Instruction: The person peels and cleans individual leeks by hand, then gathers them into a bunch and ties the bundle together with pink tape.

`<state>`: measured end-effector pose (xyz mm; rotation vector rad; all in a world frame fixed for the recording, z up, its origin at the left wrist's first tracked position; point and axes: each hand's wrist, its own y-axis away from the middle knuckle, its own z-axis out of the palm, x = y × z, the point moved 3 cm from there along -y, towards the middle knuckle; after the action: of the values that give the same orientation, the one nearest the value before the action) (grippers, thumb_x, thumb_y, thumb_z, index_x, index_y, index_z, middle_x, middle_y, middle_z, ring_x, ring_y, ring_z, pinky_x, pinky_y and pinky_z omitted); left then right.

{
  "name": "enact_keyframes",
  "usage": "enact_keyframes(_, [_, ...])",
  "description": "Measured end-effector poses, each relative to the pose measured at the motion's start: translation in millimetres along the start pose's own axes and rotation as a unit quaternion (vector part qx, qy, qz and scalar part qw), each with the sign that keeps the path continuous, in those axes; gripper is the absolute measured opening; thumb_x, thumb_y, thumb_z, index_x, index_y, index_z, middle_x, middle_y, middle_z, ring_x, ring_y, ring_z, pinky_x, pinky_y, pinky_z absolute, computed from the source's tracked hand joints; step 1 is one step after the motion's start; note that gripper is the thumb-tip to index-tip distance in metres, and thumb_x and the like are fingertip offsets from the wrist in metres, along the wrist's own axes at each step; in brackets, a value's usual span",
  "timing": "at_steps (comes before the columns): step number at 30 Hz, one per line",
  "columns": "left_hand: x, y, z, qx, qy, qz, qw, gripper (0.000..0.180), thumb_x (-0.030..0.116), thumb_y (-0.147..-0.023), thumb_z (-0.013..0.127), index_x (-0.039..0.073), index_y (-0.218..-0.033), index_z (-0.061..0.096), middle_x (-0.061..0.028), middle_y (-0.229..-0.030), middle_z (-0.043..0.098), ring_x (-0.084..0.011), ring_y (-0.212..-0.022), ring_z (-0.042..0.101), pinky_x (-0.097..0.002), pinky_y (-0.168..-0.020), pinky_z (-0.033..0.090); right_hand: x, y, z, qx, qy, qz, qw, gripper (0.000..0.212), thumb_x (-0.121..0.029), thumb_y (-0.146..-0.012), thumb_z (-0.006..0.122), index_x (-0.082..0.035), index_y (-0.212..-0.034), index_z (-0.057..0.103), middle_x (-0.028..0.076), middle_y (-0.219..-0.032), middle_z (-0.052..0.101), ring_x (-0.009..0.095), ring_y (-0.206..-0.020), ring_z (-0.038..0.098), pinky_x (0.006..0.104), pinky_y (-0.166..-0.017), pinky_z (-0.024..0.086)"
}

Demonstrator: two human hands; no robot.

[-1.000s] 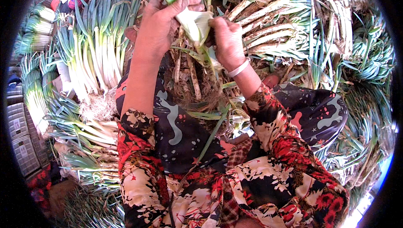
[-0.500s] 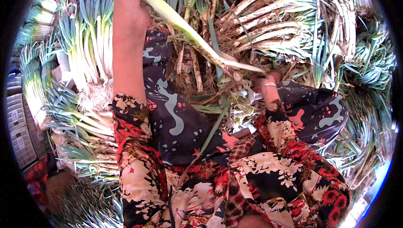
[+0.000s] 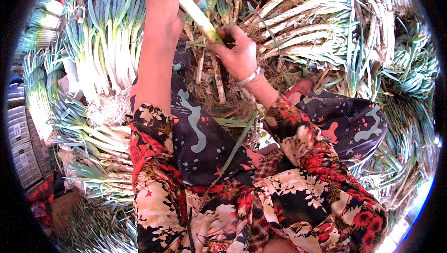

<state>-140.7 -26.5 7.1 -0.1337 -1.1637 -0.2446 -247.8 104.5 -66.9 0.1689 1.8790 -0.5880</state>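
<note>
The person's left grip, a bare hand (image 3: 166, 2) at the top of the view, is closed around a long leek-like plant with a smooth white stalk and green upper leaves (image 3: 198, 16), the thumb along its upper part. The plant is held in the air, slanting down from the left hand to the right. The right grip, a bare hand with a pale band at its wrist (image 3: 239, 56), pinches the lower stretch of the stalk between thumb and forefinger; whether it takes the stalk itself or only an outer layer cannot be told, and the root end is hidden

Below the hands, thin brownish stems with shaggy roots (image 3: 218, 78) stand between the person's knees. Dark trousers with grey and coral shapes (image 3: 191, 129) cover the legs, and a single narrow green leaf (image 3: 238, 145) lies slanting across the lap. Both arms wear sleeves of red, black and cream floral cloth (image 3: 152, 136)

To the left of the left forearm is a thick bunch of clean white stalks with green tops (image 3: 109, 55), its pale tangled roots toward the person. To the right of the right hand lies a heap of brown-streaked, unpeeled stalks (image 3: 298, 31), roots toward the hand. Grey slatted crates (image 3: 19, 129) are stacked at the far left
</note>
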Motion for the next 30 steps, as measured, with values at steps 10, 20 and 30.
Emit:
enact_keyframes(10, [10, 1, -6, -0.041, 0.031, 0.031, 0.998, 0.025, 0.006, -0.081, 0.055, -0.002, -0.101, 0.042, -0.0143, -0.079, 0.055, -0.0246, -0.069, 0.056, -0.0404, -0.065, 0.050, 6, 11, -21, -0.040, -0.477, 0.355, 0.803, 0.014, -0.009, -0.071, 0.065, -0.001, -0.082, 0.061, 0.005, -0.076, 0.060, 0.013, -0.066, 0.054, 0.0235, -0.064, 0.043])
enact_keyframes(20, [41, -36, -82, 0.050, 0.048, 0.056, 0.996, 0.014, 0.008, -0.087, 0.049, -0.002, -0.095, 0.043, -0.0136, -0.077, 0.051, -0.0251, -0.070, 0.053, -0.0400, -0.068, 0.049, 234, 155, -174, -0.133, 0.168, 0.481, 0.850, 0.052, -0.032, -0.073, 0.065, -0.001, -0.114, 0.054, 0.017, -0.101, 0.061, 0.025, -0.093, 0.059, 0.0335, -0.077, 0.047])
enact_keyframes(30, [23, -35, -86, 0.030, 0.040, 0.087, 0.995, 0.055, 0.004, -0.086, 0.048, 0.011, -0.127, 0.013, -0.0190, -0.078, 0.050, -0.0280, -0.068, 0.055, -0.0473, -0.066, 0.050, 5, 69, -36, -0.403, -0.292, 0.269, 0.824, 0.038, -0.017, -0.087, 0.051, 0.004, -0.118, 0.044, 0.007, -0.089, 0.060, 0.012, -0.080, 0.056, 0.0249, -0.074, 0.045])
